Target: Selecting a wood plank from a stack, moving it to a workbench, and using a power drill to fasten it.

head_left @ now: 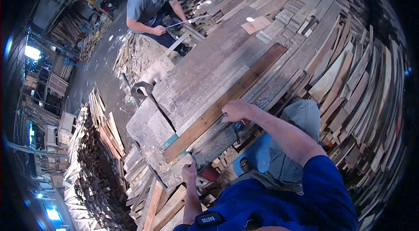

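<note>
The long brown plank (222, 102) lies slantwise on the bench (144, 128), its near end at the bench's front edge above a teal strip (171, 140), its far end running up toward the upper right among grey boards (205, 63). The right hand (236, 111) rests palm down on the plank's right edge near the middle; its grip is flat and spread, closed around nothing that I can see. The left hand (189, 173) sits lower, at the bench's front edge just below the plank's near end; fingers curl toward the edge, but whether that grip holds anything I cannot tell.

Open room is scarce. The bench top is covered by boards lying edge to edge, and its left side drops to a strip of bare floor (102, 63) (the only clear lane in view). To the right, stacked planks (349, 78) fan out tightly and rise well above bench level. Lower left, another pile of short timber (98, 143) crowds the floor beside the bench.

At the far end a second person (152, 6) in a grey shirt and cap bends over the boards, holding a thin light rod (187, 21). A curved dark metal piece (142, 89) juts from the bench's left edge. A small pale board (256, 24) lies loose on the far stack. No bins or boxes show clearly.
</note>
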Demonstrator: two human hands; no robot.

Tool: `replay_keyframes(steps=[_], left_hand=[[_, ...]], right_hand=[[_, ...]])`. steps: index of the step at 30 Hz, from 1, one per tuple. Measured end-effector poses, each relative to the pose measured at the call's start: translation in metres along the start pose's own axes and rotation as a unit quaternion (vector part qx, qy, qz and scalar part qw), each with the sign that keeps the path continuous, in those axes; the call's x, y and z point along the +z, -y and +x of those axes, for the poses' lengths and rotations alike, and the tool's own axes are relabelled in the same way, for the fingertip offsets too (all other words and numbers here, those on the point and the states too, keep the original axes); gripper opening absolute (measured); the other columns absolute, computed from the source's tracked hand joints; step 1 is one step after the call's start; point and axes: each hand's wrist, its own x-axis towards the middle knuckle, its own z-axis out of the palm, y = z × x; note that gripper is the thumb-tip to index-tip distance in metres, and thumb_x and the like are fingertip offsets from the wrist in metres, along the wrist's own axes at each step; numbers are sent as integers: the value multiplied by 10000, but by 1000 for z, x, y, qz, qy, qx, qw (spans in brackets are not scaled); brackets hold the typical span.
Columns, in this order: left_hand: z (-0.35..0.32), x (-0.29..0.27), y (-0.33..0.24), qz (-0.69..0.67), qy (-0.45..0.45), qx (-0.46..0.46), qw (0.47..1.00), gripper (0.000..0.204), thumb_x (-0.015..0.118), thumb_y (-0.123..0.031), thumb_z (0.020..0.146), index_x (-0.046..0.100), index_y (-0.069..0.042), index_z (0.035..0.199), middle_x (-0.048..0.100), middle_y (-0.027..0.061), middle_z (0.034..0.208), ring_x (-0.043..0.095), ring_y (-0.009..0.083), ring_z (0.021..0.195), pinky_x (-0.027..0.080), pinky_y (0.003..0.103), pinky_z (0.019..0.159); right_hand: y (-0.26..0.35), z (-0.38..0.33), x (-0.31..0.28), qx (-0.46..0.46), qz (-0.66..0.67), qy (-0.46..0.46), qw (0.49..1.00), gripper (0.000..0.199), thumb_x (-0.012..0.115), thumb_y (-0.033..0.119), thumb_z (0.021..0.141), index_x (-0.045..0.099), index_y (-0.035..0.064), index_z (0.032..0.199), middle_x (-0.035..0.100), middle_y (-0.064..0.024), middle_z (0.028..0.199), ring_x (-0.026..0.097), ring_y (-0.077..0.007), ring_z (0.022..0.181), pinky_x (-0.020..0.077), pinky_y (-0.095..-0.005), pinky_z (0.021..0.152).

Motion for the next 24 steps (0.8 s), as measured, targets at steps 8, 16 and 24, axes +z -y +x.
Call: replay_keyframes(steps=[8,16,24], left_hand=[[1,-1,3,2,2,-6,1000,531,652,-527,827,740,-16,944,710,245,965,681,411,958,517,492,858],[-2,-3,-3,1,10,-3,1000,541,647,-534,822,739,-13,938,709,246,968,681,410,956,517,487,861],[2,2,2,-11,-4,-1,1000,574,655,-568,802,740,-16,935,711,245,949,687,405,937,519,480,849]], right_hand=[[1,5,2,-2,-13,10,1000,444,686,443,830,701,32,996,688,-211,1061,641,-372,1059,495,-476,910],[-5,7,7,-3,-15,5,1000,460,683,452,830,699,25,1001,687,-211,1067,641,-374,1056,495,-479,919],[-4,5,5,-2,-9,-1,1000,445,678,454,832,699,34,979,691,-207,1046,644,-371,1049,496,-477,908]])
